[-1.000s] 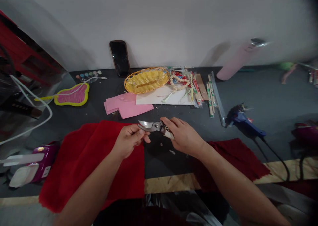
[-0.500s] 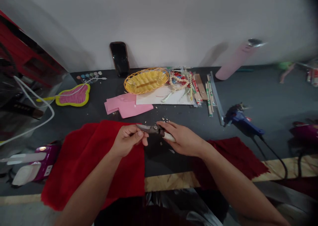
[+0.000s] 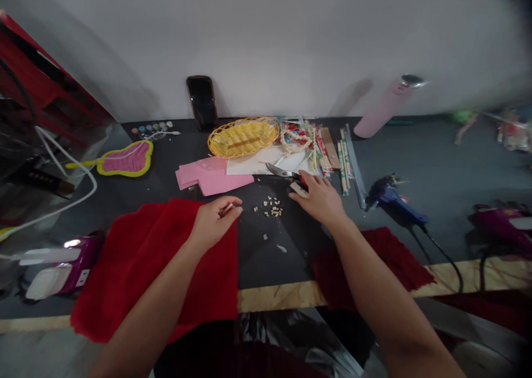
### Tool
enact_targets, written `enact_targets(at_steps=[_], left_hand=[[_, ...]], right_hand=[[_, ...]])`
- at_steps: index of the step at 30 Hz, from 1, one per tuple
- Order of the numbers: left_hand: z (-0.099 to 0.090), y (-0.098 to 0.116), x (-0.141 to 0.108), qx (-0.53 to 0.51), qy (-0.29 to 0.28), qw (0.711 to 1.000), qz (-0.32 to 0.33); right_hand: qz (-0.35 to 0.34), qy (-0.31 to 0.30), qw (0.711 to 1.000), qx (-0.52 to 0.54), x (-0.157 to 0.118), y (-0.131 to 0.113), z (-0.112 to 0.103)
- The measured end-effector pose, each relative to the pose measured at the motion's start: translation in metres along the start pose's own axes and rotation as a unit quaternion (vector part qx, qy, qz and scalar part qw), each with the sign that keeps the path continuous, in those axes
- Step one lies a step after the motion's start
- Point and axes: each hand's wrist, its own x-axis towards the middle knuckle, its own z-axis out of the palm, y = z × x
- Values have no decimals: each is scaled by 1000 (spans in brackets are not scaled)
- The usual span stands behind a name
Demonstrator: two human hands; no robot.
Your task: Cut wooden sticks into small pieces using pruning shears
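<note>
My right hand (image 3: pixel 323 200) is closed on a pair of pruning shears (image 3: pixel 283 172) with a dark curved blade and a pale handle, near the front of a white sheet (image 3: pixel 245 165). My left hand (image 3: pixel 214 221) is closed in a pinch above the edge of a red cloth (image 3: pixel 153 256). The tip of a short pale stick (image 3: pixel 228 207) shows at its fingers, mostly hidden. Between the hands, several small pale cut pieces (image 3: pixel 273 207) lie scattered on the dark tabletop (image 3: pixel 266 267).
A yellow woven basket (image 3: pixel 243 138) and pink paper (image 3: pixel 211 177) lie beyond my hands. Wrapped sticks (image 3: pixel 344 167), a blue glue gun (image 3: pixel 397 203) and a pink bottle (image 3: pixel 380 109) are to the right. A phone (image 3: pixel 201 102) leans on the wall.
My right hand has moved the shears forward and right, away from my left hand. The small pieces between the hands are now uncovered. My left hand stays over the red cloth.
</note>
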Motion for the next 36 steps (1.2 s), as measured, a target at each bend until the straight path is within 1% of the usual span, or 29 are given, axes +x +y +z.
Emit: enact_targets(at_steps=[2,4,5,7,9,11,14,17,22,25,28,30,32,34,36], left_hand=[[-7,-1,8,51,39,997,33],[-15,-4,25,121,68,989,58],[-18,-6,37,183,73,979,55],[-23,-10,64,317,65,946,25],[-24,-13,90,404,56,913,-9],[-23,-15,110,444,40,895,-27],[-17,-16,125,465,50,884,-27],[-11,-19,130,476,60,877,-15],[-7,-20,137,478,48,877,-11],[-8,-21,140,480,48,876,-12],[-11,-23,139,495,51,867,-18],[-11,-24,133,502,52,863,-13],[-7,-23,121,497,44,867,10],[4,-21,105,476,17,878,52],[19,-16,88,452,-33,887,92]], right_hand=[[-5,1,1000,-1,1,2,3],[-3,5,1000,-4,2,6,7],[0,7,1000,-6,2,7,9],[5,11,1000,-13,3,8,12],[6,11,1000,-17,2,7,12],[2,9,1000,-18,2,6,10],[-10,8,1000,-17,1,5,8],[-19,9,1000,-19,2,6,6],[-26,12,999,-18,1,7,6],[-27,19,999,-19,2,9,8],[-25,23,999,-18,2,11,10],[-20,21,999,-15,3,11,12],[-14,19,1000,-13,3,12,13],[-7,17,1000,-14,2,11,14],[0,16,1000,-18,2,11,13]])
